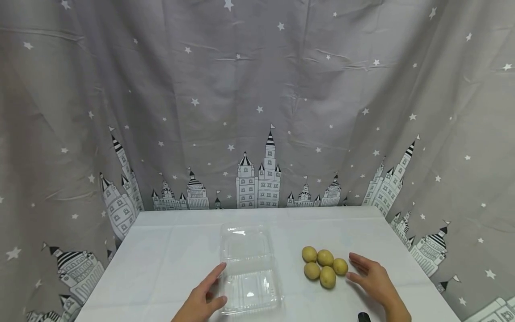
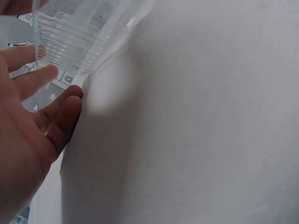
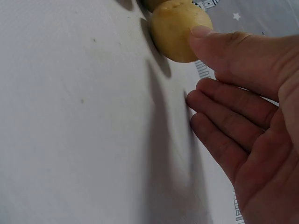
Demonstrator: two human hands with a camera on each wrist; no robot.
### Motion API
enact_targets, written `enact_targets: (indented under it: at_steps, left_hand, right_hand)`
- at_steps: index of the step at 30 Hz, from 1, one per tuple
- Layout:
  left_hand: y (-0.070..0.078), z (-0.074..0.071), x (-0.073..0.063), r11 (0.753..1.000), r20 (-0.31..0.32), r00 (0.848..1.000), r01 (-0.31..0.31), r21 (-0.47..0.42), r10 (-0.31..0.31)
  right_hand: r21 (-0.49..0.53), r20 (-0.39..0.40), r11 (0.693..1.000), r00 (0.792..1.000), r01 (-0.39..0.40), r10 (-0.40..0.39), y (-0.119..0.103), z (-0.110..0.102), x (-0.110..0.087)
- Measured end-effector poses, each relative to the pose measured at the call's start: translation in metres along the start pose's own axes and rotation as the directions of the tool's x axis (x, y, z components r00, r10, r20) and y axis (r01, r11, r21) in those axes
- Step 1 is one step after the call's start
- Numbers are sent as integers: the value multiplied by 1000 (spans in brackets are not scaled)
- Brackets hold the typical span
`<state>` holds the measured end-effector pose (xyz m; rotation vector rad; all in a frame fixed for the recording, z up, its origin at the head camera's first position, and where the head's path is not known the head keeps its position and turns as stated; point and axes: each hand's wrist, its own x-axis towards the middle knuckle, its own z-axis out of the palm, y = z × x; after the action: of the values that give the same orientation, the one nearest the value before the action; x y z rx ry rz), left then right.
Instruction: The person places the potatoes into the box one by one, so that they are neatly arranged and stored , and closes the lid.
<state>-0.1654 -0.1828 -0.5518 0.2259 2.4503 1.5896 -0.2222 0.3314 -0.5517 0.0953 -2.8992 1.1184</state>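
Observation:
A clear plastic clamshell box lies unfolded on the white table, its lid half toward the back. My left hand is at the box's left edge, thumb and fingers spread apart and loosely bent. In the left wrist view, fingertips come up to the ribbed plastic wall; whether they touch is hard to tell. Several yellow, roundish fruits or small potatoes sit grouped right of the box. My right hand is just right of them, fingers extended, thumb near the closest one.
A small black object shows at the front edge of the view, near the right forearm. Behind the white table hangs a grey curtain printed with stars and castles.

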Motion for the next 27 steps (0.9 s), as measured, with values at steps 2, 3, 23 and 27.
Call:
enact_targets:
  at_steps: [2, 3, 23, 27]
  left_hand:
    - [-1, -1, 0, 1000, 18, 1000, -17, 5, 17]
    - [-1, -1, 0, 1000, 22, 999, -24, 4, 24]
    - [-4, 3, 1, 1000, -2, 1000, 7, 0, -7]
    - [-3, 3, 0, 1000, -12, 1000, -3, 6, 3]
  right_hand:
    - [9, -1, 1000, 1000, 0, 0, 0, 2, 1]
    - [10, -2, 1000, 1000, 1, -1, -1, 3, 2]
    - [50, -23, 998, 999, -32, 33, -7, 13, 5]
    - [67, -22, 997, 999, -33, 34, -8, 13, 4]
